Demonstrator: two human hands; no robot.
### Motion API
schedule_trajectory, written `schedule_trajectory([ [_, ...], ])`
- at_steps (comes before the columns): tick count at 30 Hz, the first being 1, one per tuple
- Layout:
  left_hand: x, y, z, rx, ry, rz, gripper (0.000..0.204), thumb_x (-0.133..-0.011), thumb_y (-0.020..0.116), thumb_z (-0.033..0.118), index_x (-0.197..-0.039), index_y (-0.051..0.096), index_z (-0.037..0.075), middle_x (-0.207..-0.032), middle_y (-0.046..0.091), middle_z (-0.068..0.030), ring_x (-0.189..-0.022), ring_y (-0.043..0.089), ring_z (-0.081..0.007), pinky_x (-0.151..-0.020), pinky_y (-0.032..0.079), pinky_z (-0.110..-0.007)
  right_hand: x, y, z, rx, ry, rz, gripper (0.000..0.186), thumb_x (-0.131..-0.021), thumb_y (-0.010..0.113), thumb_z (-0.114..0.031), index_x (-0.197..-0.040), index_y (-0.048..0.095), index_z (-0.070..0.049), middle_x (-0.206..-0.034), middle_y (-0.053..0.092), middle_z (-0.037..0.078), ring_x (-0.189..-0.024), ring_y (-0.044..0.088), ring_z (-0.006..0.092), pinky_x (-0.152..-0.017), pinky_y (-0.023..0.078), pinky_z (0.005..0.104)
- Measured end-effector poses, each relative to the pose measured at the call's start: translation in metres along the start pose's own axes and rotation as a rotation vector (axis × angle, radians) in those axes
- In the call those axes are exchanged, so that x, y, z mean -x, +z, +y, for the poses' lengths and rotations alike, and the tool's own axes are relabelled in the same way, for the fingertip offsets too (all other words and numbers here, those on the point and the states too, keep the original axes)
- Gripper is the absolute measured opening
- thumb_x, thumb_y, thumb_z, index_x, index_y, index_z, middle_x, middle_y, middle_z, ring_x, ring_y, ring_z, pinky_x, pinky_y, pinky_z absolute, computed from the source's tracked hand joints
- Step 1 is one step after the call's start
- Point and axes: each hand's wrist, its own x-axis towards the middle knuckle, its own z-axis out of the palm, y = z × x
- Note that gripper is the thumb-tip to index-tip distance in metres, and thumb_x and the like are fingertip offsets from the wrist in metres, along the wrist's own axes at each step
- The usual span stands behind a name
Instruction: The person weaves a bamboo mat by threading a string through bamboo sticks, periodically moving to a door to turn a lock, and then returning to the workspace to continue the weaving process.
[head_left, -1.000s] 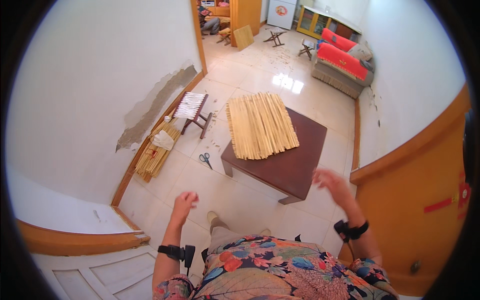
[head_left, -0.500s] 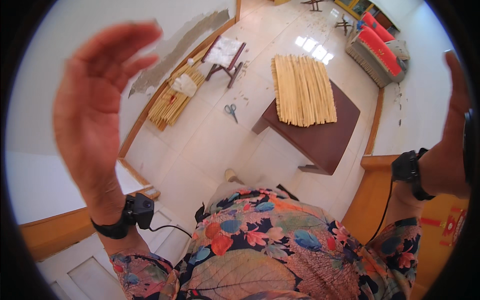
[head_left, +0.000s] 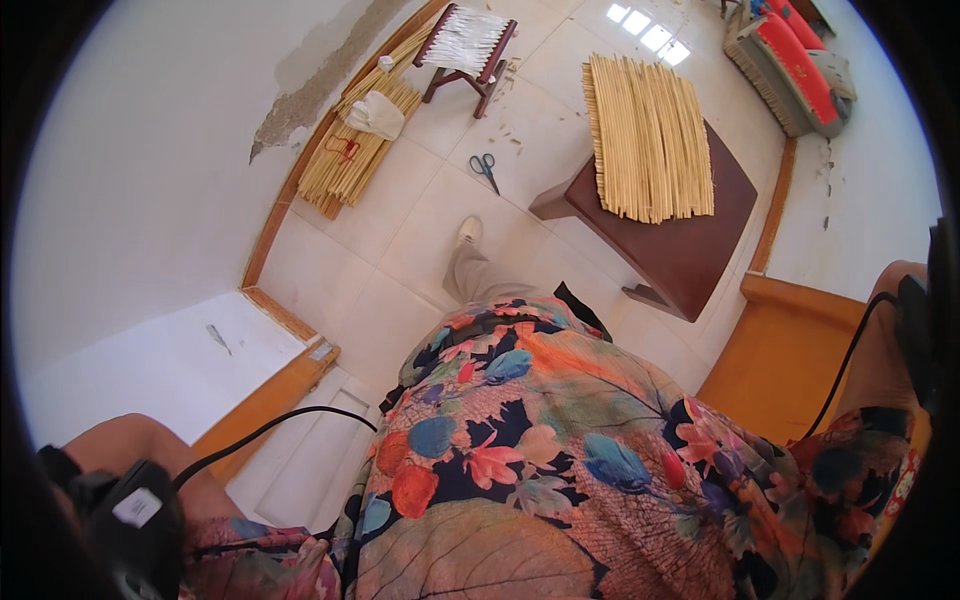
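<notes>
Both my hands lie beyond the edges of the picture. My left forearm [head_left: 140,447] shows at the lower left, with a black wrist device [head_left: 130,515] and its cable. At the right edge is my right forearm [head_left: 880,340], also wearing a dark device. Ahead, to the right of the middle, a mat of straw-coloured sticks [head_left: 650,140] lies on a dark red-brown low table [head_left: 700,255]. On the tiled floor left of the table rest scissors [head_left: 484,172] with dark handles. My shoe [head_left: 469,231] is just nearer than the scissors.
Along the left wall lies a bundle of sticks [head_left: 345,175] with a white cloth [head_left: 376,116] on it. A folding stool [head_left: 467,45] with a white woven seat stands beyond. A red-covered sofa [head_left: 795,75] is at the far right. Orange wooden door frames flank me.
Both raised hands have dropped outward and left the picture. The view has shifted, bringing the table and sticks higher, and my foot shows farther forward.
</notes>
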Motion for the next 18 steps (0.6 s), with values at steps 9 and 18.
schedule_trajectory([
  [9,-0.044,-0.059,-0.087,0.151,0.012,-0.052,0.054,-0.092,0.024,0.042,-0.123,0.043,0.001,-0.121,0.049,-0.0182,-0.114,0.046,-0.0327,-0.097,0.035,-0.043,-0.008,0.035,0.076,0.135,0.509,-0.035,0.047,-0.091,0.034,-0.037,-0.116,0.046,0.002,-0.103,0.055,0.015,-0.092,0.056,0.026,-0.08,0.045,0.0367],
  [18,-0.105,-0.093,-0.182,0.321,0.091,-0.151,0.054,-0.092,0.025,0.042,-0.122,0.042,0.001,-0.121,0.049,-0.0183,-0.113,0.046,-0.0326,-0.097,0.035,-0.044,0.024,0.076,0.114,0.13,0.843,0.106,0.046,-0.091,0.035,-0.035,-0.115,0.047,0.002,-0.101,0.056,0.014,-0.09,0.057,0.025,-0.079,0.045,0.0359],
])
